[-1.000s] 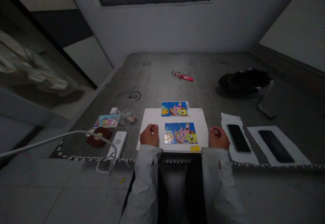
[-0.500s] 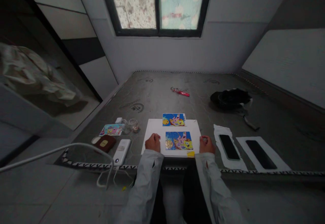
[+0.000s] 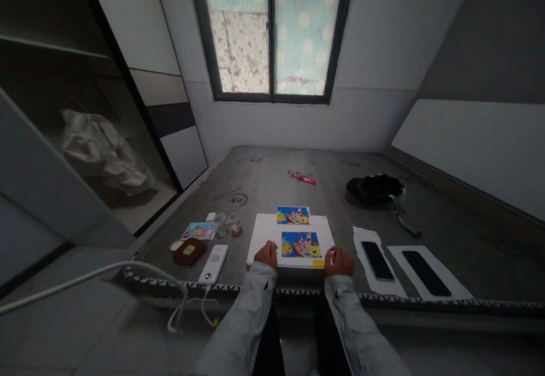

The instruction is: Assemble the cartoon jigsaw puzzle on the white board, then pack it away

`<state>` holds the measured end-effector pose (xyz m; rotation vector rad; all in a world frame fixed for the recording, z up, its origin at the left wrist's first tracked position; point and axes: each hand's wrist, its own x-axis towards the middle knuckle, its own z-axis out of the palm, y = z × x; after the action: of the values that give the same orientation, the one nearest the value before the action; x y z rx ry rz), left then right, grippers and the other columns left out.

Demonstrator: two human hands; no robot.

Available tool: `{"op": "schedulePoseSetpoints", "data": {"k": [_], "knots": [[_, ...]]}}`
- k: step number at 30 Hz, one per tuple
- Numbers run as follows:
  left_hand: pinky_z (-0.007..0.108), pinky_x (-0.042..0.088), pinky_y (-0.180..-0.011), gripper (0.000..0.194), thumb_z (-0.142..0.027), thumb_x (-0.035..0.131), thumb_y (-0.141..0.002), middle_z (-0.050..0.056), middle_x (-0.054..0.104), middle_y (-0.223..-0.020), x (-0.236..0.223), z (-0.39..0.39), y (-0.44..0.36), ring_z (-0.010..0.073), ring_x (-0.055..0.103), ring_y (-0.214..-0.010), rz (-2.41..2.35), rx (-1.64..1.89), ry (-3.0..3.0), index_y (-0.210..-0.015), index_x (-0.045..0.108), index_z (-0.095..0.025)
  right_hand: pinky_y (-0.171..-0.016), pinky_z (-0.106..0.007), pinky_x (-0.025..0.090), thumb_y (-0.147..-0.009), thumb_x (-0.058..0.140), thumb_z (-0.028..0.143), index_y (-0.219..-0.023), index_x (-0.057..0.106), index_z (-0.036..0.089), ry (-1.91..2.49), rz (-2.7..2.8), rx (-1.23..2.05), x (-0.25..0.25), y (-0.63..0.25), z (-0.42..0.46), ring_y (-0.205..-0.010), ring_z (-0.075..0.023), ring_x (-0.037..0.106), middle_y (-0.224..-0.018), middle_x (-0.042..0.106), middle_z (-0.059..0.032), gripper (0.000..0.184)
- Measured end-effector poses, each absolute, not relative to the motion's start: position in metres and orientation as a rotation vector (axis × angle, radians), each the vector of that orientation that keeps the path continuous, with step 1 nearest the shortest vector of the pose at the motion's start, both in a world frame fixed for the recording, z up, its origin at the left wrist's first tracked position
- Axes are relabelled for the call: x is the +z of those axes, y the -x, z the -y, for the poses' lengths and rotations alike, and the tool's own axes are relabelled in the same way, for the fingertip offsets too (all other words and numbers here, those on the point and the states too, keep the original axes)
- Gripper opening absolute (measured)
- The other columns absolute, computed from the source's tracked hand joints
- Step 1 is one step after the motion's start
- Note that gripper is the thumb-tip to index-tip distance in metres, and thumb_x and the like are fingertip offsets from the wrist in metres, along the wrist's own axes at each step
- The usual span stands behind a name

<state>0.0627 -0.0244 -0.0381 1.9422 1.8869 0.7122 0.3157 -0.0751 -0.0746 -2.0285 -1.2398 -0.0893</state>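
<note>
A white board (image 3: 264,234) lies near the front edge of the grey surface. On it sits an assembled SpongeBob jigsaw puzzle (image 3: 300,245), and a matching picture card (image 3: 293,214) lies at the board's far edge. My left hand (image 3: 267,254) rests at the board's near left corner with its fingers curled, holding nothing. At the near right corner is my right hand (image 3: 339,262), beside the puzzle. A small white fleck shows at its fingers, too small to identify. A yellow note (image 3: 318,263) lies on the board between my hands.
Two dark phones (image 3: 377,260) (image 3: 426,273) lie on white paper to the right. To the left are a white remote (image 3: 213,264), a brown wallet (image 3: 189,251), a picture card (image 3: 199,230) and small glass jars (image 3: 225,224). A white cable (image 3: 128,274) crosses the front left.
The view has tilted upward, so the table sits lower and more window shows. My hands stay at the board's near edge, with no visible change in what they hold.
</note>
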Motion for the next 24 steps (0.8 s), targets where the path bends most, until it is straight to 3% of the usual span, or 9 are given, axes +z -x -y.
{"op": "schedulePoseSetpoints", "data": {"k": [5,8,11,15,18,24], "knots": [[0.026,0.043,-0.076,0.039,-0.034,0.031,-0.097,0.008,0.071,-0.09,-0.044,0.052,-0.072,0.0185,0.063,-0.085,-1.859,0.568,-2.195,-0.096,0.068,-0.025,-0.078,-0.033,0.033,-0.09,0.044,0.034,-0.087,0.067,0.019,1.888,1.584,-0.327,-0.082,-0.301,0.106,-0.076,-0.0187,0.058,-0.073,0.066,-0.0054,0.028],[0.03,0.046,-0.082,0.04,-0.037,0.031,-0.096,0.01,0.07,-0.096,-0.041,0.066,-0.082,0.022,0.063,-0.092,-1.789,0.496,-2.272,-0.102,0.069,-0.024,-0.081,-0.032,0.036,-0.091,0.043,0.032,-0.097,0.068,0.018,1.857,1.671,-0.35,-0.079,-0.3,0.111,-0.089,-0.0197,0.059,-0.093,0.069,-0.0079,0.03],[0.031,0.047,-0.089,0.04,-0.033,0.033,-0.095,0.01,0.066,-0.116,-0.039,0.075,-0.087,0.0227,0.062,-0.103,-1.716,0.509,-2.316,-0.114,0.067,-0.024,-0.086,-0.035,0.038,-0.09,0.043,0.031,-0.11,0.067,0.018,1.882,1.719,-0.373,-0.076,-0.299,0.112,-0.103,-0.023,0.057,-0.114,0.066,-0.0106,0.034],[0.033,0.053,-0.087,0.056,-0.025,0.037,-0.091,0.006,0.041,-0.151,-0.041,0.078,-0.084,0.022,0.062,-0.106,-1.687,0.491,-2.253,-0.147,0.041,-0.025,-0.093,-0.039,0.039,-0.09,0.043,0.032,-0.124,0.063,0.021,1.938,1.755,-0.37,-0.078,-0.297,0.114,-0.114,-0.0258,0.054,-0.131,0.059,-0.0111,0.041],[0.036,0.054,-0.086,0.064,-0.026,0.036,-0.091,0.007,0.031,-0.157,-0.04,0.078,-0.08,0.0229,0.065,-0.102,-1.705,0.374,-2.223,-0.154,0.023,-0.026,-0.099,-0.042,0.036,-0.091,0.043,0.035,-0.13,0.059,0.026,1.981,1.818,-0.327,-0.08,-0.295,0.116,-0.122,-0.0258,0.049,-0.139,0.054,-0.0087,0.043],[0.044,0.053,-0.088,0.061,-0.03,0.038,-0.091,0.004,0.034,-0.156,-0.036,0.084,-0.073,0.0253,0.068,-0.097,-1.703,0.19,-2.285,-0.151,0.029,-0.034,-0.102,-0.044,0.032,-0.093,0.041,0.035,-0.132,0.058,0.029,2.049,1.854,-0.261,-0.081,-0.294,0.117,-0.126,-0.0239,0.048,-0.141,0.054,-0.0073,0.043]]}}
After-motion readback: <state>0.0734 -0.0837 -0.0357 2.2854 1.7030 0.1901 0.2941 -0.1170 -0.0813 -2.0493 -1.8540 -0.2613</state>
